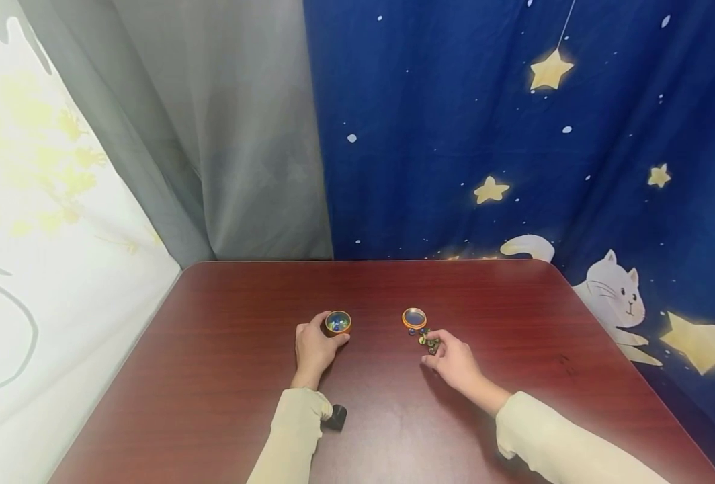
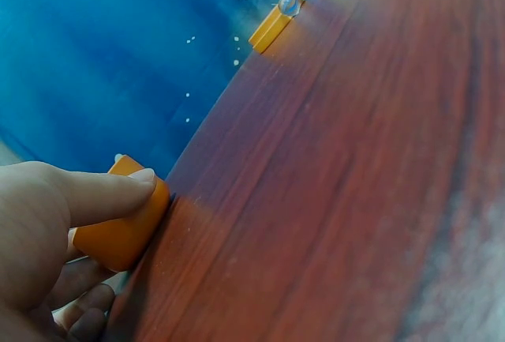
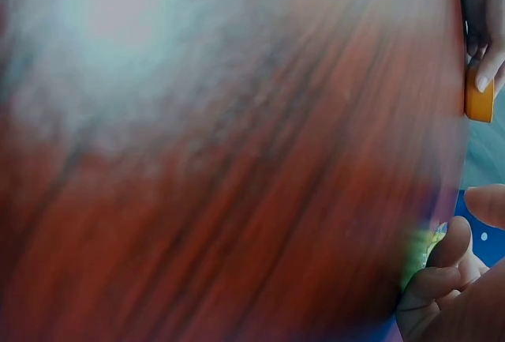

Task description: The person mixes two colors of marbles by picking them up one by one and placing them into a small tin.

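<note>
A grey curtain [image 1: 242, 134] and a blue star-print curtain [image 1: 418, 168] hang behind the table [image 1: 230, 323]. Some glass marbles [image 1: 338, 325] already lie inside the round orange cup [image 2: 130, 231], which the left hand [image 1: 316, 349] clamps between thumb and fingers; other loose marbles [image 1: 422, 341] lie on the table, so the work looks partly done. The right hand [image 1: 457, 364] holds thumb and forefinger apart at these; contact is hard to tell. Beside them rests a shallow orange-rimmed lid [image 1: 414, 327]. Wood grain streaks the glossy red-brown tabletop; the glass looks translucent, blue and yellow-green, the cup's wall smooth
</note>
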`<state>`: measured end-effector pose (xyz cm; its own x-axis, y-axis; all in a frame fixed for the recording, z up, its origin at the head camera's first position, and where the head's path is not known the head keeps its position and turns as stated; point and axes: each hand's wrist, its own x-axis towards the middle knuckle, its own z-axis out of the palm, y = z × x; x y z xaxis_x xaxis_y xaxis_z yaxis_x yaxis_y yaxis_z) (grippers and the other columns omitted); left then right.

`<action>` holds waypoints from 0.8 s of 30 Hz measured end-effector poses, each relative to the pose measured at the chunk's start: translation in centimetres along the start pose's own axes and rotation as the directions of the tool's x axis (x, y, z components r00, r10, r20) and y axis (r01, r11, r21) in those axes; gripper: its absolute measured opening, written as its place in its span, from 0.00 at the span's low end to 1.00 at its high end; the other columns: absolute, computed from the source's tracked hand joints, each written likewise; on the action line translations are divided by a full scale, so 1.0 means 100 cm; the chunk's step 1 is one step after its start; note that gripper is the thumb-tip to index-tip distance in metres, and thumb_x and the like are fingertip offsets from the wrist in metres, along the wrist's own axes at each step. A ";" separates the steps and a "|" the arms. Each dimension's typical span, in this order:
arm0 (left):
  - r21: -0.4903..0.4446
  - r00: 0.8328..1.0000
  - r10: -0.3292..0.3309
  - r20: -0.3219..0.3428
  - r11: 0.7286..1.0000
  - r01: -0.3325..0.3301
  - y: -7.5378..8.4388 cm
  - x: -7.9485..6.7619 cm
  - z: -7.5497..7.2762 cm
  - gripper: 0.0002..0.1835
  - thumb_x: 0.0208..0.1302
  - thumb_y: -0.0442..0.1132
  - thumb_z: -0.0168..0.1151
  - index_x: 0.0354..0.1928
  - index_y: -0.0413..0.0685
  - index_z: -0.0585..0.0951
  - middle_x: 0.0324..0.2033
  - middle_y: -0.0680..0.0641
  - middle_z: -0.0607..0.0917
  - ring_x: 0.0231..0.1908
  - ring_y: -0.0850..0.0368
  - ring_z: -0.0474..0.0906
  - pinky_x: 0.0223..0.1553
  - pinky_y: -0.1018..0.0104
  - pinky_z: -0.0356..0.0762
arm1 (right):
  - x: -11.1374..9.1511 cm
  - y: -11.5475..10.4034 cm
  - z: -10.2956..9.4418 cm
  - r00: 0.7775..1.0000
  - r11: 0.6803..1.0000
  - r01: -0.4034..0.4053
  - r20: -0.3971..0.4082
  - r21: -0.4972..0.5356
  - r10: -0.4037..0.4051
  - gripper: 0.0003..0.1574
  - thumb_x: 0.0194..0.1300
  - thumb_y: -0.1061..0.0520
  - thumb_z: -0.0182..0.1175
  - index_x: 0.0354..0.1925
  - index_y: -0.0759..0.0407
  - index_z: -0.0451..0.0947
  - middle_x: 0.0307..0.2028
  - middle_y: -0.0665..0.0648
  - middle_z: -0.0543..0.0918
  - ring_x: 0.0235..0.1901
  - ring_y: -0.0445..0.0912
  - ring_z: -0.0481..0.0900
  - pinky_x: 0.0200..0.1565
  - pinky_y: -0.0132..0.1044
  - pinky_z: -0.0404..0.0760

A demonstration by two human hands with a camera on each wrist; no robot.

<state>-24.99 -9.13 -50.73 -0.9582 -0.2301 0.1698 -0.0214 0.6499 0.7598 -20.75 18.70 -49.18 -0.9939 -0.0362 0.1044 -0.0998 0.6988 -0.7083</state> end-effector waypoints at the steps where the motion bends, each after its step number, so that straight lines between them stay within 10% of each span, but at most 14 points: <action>1: -0.001 1.000 0.002 -0.001 1.000 -0.002 0.000 0.000 0.000 0.36 0.44 0.45 0.81 0.58 0.45 0.79 0.42 0.42 0.84 0.49 0.44 0.69 0.49 0.50 0.70 | 0.000 0.001 -0.001 1.000 1.000 0.003 -0.003 -0.003 -0.003 0.25 0.50 0.62 0.71 0.48 0.61 0.78 0.16 0.47 0.73 0.16 0.41 0.71 0.25 0.38 0.71; 24: 0.006 1.000 0.004 0.000 1.000 -0.004 0.000 0.000 -0.001 0.36 0.43 0.45 0.81 0.57 0.45 0.79 0.42 0.42 0.84 0.49 0.44 0.70 0.48 0.49 0.70 | 0.000 0.005 -0.006 1.000 0.998 -0.019 0.021 -0.053 0.020 0.15 0.52 0.63 0.70 0.40 0.59 0.81 0.17 0.49 0.73 0.17 0.42 0.70 0.23 0.38 0.69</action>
<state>-24.98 -9.21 -50.66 -0.9583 -0.2275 0.1726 -0.0195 0.6551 0.7553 -20.78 19.45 -49.15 -0.9965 -0.0373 0.0755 -0.0785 0.7362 -0.6722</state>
